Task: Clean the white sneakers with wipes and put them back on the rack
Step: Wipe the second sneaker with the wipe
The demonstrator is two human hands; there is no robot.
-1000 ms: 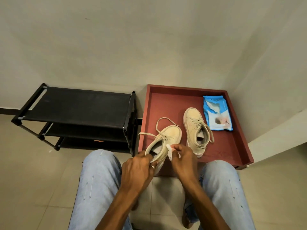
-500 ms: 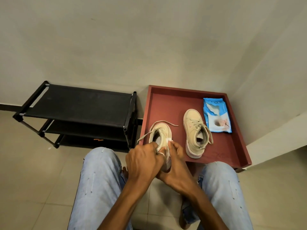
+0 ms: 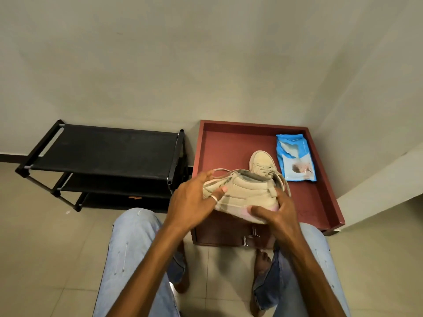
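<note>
I hold one off-white sneaker [image 3: 247,193] sideways in the air above the near edge of the red tray [image 3: 229,145]. My left hand [image 3: 194,202] grips its toe end, fingers over the laces. My right hand [image 3: 277,211] wraps its heel and sole; a pale wipe [image 3: 246,213] shows along the sole by that hand's fingers. The second sneaker [image 3: 262,163] lies on the tray behind the held one, mostly hidden. A blue pack of wipes [image 3: 295,156] lies on the tray's right side. The black shoe rack [image 3: 109,152] stands to the left.
The walls meet in a corner right behind the tray and rack. My knees in light jeans frame the tray's near side, bare feet on the tiled floor below. A low white ledge runs along the right.
The sneaker has turned from toe pointing away to lying sideways across my view. My left hand shifted to the toe end and my right hand moved to the heel and sole.
</note>
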